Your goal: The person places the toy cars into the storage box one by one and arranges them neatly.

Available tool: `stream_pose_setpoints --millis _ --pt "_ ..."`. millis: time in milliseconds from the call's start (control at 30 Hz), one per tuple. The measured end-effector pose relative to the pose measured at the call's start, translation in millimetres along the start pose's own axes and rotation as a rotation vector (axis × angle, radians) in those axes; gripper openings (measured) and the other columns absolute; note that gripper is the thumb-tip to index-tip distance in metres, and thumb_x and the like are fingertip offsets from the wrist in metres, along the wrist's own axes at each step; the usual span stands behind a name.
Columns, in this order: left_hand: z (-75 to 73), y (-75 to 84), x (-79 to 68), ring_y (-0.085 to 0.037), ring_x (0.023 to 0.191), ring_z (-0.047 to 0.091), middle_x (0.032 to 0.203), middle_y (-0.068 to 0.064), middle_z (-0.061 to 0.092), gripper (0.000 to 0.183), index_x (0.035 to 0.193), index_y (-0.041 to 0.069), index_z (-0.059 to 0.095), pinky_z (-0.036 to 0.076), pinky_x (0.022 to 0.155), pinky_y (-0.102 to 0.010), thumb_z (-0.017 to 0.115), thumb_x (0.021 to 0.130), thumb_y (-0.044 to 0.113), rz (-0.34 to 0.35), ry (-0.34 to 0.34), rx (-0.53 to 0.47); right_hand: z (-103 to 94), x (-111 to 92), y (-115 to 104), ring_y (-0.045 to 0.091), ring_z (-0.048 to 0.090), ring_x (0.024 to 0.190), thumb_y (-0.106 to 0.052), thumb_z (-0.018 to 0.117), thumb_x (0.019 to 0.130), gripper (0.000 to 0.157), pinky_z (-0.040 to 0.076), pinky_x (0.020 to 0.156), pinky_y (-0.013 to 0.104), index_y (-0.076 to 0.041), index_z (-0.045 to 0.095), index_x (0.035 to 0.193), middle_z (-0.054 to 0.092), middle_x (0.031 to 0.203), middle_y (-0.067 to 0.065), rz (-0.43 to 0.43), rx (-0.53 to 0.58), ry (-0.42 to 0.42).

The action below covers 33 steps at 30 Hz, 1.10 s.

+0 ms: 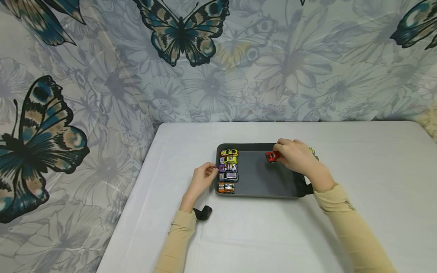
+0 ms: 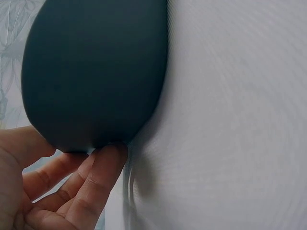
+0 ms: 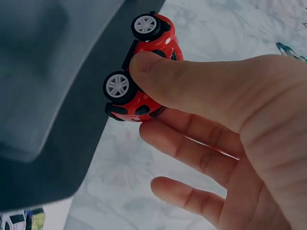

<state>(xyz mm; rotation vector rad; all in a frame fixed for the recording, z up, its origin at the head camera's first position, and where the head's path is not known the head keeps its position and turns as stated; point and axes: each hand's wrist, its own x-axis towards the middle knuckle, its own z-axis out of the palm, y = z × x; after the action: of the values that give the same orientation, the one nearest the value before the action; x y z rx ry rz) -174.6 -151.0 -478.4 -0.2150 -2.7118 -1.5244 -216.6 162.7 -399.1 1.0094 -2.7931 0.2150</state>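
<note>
My right hand (image 1: 297, 157) holds a red toy car (image 1: 272, 156) above the right half of a dark grey tray (image 1: 256, 182). In the right wrist view the thumb presses the side of the red car (image 3: 139, 106), between its silver-rimmed wheels, with fingers behind it. My left hand (image 1: 203, 180) is at the tray's left edge. The left wrist view shows its thumb and fingertips gripping the rim of the tray (image 2: 96, 72). Along the tray's left side stand several toy cars in a column, among them a yellow car (image 1: 229, 152), a purple car (image 1: 228, 168) and an orange car (image 1: 227, 187).
More toy cars (image 1: 312, 151) show partly behind the right hand, beyond the tray's right edge. The tray lies on a table with a white cloth (image 1: 246, 235). A flowered, butterfly-printed backdrop (image 1: 211, 87) hangs behind the table. Black wrist devices (image 1: 203, 213) are on both wrists.
</note>
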Motion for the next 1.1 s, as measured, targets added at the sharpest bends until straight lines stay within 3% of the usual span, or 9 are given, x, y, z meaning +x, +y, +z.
stream_pose_setpoints --millis 700,1100 --pt "0.1 2.5 0.6 -0.015 0.073 0.058 0.088 -0.008 0.063 0.018 0.103 -0.001 0.062 0.05 0.062 -0.024 0.058 0.091 0.013 -0.013 -0.014 0.001 18.1 27.2 -11.7 0.022 0.057 0.07 -0.008 0.081 0.069 0.022 0.046 0.062 0.039 -0.007 0.066 0.085 0.056 0.078 0.004 -0.063 0.016 0.037" --pt "0.6 -0.1 -0.3 -0.014 0.073 0.057 0.088 -0.008 0.062 0.018 0.103 0.0 0.062 0.049 0.061 -0.024 0.058 0.092 0.013 -0.04 -0.015 -0.017 32.0 44.6 -20.9 0.024 0.058 0.074 -0.012 0.08 0.071 0.023 0.048 0.065 0.042 -0.005 0.066 0.088 0.058 0.082 0.007 0.003 0.018 0.035"
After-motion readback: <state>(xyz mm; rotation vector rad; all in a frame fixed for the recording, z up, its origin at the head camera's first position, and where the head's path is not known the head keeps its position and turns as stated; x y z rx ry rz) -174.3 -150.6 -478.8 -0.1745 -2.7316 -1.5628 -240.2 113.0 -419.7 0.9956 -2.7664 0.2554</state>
